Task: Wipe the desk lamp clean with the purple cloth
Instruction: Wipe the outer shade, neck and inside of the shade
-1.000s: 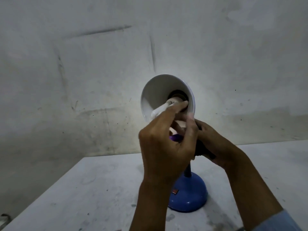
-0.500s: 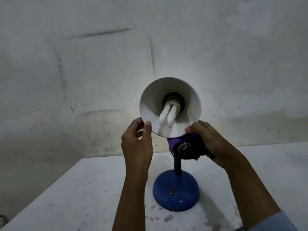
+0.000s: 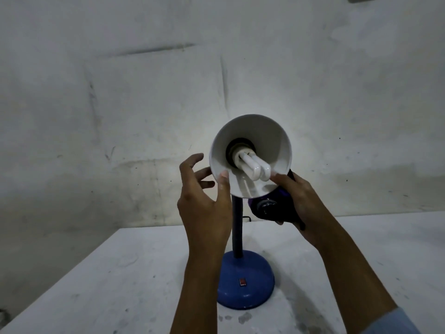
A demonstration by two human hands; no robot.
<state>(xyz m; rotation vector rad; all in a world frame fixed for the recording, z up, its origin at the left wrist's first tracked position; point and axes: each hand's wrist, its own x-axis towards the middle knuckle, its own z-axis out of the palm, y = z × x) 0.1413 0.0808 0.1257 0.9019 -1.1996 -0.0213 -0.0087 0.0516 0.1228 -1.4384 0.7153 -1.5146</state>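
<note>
The desk lamp stands on the table with a round blue base (image 3: 245,292), a dark neck (image 3: 237,227) and a white shade (image 3: 265,138) facing me; a white bulb (image 3: 252,166) sits inside it. My left hand (image 3: 204,213) is at the shade's lower left rim, its thumb resting on the rim and its fingers spread loosely beside the shade. My right hand (image 3: 305,203) is under the shade's lower right edge. It grips the bunched purple cloth (image 3: 272,208), which looks dark, and its thumb touches the rim.
A pale, speckled table (image 3: 120,285) carries the lamp, and its left edge runs diagonally toward me. A stained grey wall (image 3: 144,116) stands close behind. The base has a small red switch (image 3: 242,282). Behind the neck, a black cable (image 3: 246,218) shows.
My left hand came off the bulb and moved to the shade's left rim, where its fingers have now spread. The shade has turned, so the bulb points lower right. My right hand stays under the shade.
</note>
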